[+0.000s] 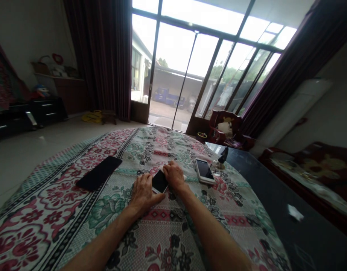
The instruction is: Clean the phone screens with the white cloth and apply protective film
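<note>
A small white phone with a dark screen lies on the floral cloth in front of me. My left hand rests on the cloth against the phone's left edge, fingers curled along it. My right hand presses on the phone's right and upper edge with bent fingers. Both hands grip the phone between them. A second white phone lies face up to the right of my right hand. To the left, a flat black tablet-like slab lies on the cloth.
A dark glossy table adjoins the cloth on the right, with a small dark object at its near corner and a white scrap. Beyond stand a wooden chair, glass doors and curtains. A red couch is at right.
</note>
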`<state>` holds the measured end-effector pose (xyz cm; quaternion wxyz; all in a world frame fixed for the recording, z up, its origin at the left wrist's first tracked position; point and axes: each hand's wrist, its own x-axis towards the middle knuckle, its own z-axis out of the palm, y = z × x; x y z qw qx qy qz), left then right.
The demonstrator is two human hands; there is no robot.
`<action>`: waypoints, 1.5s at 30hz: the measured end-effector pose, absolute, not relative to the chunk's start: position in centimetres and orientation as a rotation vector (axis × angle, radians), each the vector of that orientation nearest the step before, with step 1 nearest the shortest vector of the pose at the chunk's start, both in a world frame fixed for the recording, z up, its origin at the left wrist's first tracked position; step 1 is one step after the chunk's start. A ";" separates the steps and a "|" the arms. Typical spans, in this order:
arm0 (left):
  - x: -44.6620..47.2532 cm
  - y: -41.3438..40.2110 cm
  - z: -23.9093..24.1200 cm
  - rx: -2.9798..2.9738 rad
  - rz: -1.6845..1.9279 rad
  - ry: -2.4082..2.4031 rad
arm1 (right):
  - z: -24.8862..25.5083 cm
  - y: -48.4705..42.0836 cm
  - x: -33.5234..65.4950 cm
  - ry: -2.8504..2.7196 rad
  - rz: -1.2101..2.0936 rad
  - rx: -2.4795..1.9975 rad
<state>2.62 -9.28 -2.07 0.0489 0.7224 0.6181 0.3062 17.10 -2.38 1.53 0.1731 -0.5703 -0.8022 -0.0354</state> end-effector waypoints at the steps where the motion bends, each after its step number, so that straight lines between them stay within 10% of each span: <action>1: 2.6 -9.3 -2.2 2.204 0.939 1.884 | 1.4 -3.5 17.2 -2.307 -0.107 -1.539; 45: 2.5 -9.3 -1.5 2.168 0.854 1.876 | 1.3 -1.2 18.3 -2.299 -0.185 -1.625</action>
